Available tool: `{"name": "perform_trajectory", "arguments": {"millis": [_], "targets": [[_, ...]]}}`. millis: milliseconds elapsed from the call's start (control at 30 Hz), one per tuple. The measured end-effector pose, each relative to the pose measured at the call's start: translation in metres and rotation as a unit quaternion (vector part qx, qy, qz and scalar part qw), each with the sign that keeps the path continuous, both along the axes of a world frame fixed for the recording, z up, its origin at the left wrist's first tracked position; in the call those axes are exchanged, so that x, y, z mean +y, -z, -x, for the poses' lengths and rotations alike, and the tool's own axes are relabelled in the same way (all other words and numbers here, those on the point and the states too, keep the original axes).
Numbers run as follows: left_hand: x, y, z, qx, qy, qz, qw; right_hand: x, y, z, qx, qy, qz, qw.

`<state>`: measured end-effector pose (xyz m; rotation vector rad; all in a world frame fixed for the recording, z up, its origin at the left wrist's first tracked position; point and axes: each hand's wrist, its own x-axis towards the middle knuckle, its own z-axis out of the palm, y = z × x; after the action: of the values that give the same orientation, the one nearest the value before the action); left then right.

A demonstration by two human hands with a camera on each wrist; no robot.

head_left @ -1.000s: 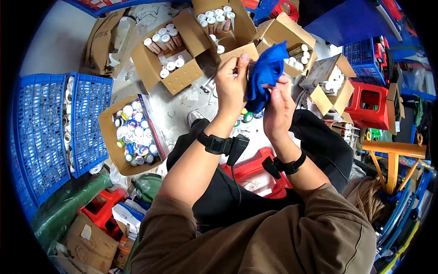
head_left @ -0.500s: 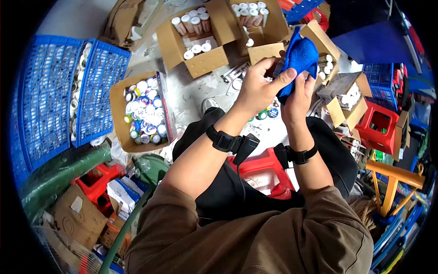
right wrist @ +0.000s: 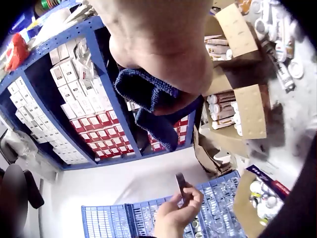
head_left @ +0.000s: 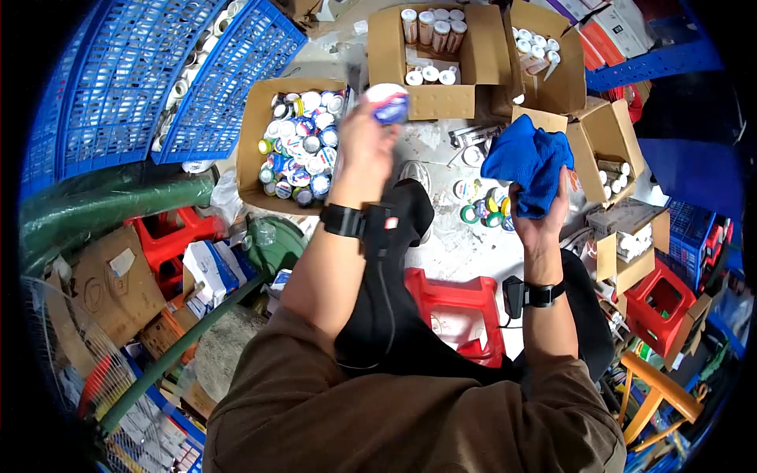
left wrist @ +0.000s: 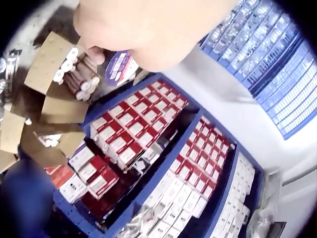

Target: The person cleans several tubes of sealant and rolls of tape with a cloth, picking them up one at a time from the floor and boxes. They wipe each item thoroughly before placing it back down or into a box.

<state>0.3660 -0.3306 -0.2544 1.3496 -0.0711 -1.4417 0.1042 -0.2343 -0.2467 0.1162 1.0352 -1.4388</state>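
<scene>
In the head view my left hand (head_left: pixel 367 150) is raised over the inner edge of the box at left. It pinches a flat, round roll of tape (head_left: pixel 388 102) with a white and blue-purple label, also visible in the left wrist view beyond the palm. My right hand (head_left: pixel 544 209) grips a bunched blue cloth (head_left: pixel 530 162) in front of the right knee; much of the palm is hidden behind it. The cardboard box (head_left: pixel 254 146) near my left hand is heaped with similar round rolls in several label colours.
Cardboard boxes (head_left: pixel 441 104) of white-capped tubes stand ahead. Several loose rolls (head_left: pixel 490 209) lie on the floor below the cloth. A red stool (head_left: pixel 457 288) is between the legs; blue crates (head_left: pixel 229 79) stand at far left. Blue shelving (left wrist: pixel 141 186) with red-and-white cartons shows in the left wrist view.
The hands were together at the blue cloth. My left hand has since moved away leftward with the roll of tape, while the right keeps the cloth. The head view has turned left.
</scene>
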Motion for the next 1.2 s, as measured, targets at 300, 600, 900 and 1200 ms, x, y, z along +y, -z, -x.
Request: {"name": "perform_trajectory", "arguments": {"millis": [300, 600, 900, 1200], "targets": [[0.029, 0.016, 0.026, -0.077, 0.319, -0.025, 0.944, 0.020, 0.013, 0.013, -0.096, -0.093, 0.145, 0.980], [0.042, 0.000, 0.120, 0.001, 0.414, 0.059, 0.908, 0.005, 0.018, 0.040, 0.294, -0.169, 0.081, 0.937], [-0.005, 0.014, 0.095, -0.229, 0.159, 0.184, 0.943, 0.022, 0.192, 0.139, 0.628, -0.364, -0.070, 0.685], [-0.001, -0.042, 0.086, -0.140, 0.126, 0.131, 0.973, 0.047, 0.298, 0.031, 0.644, -0.608, -0.082, 0.457]]}}
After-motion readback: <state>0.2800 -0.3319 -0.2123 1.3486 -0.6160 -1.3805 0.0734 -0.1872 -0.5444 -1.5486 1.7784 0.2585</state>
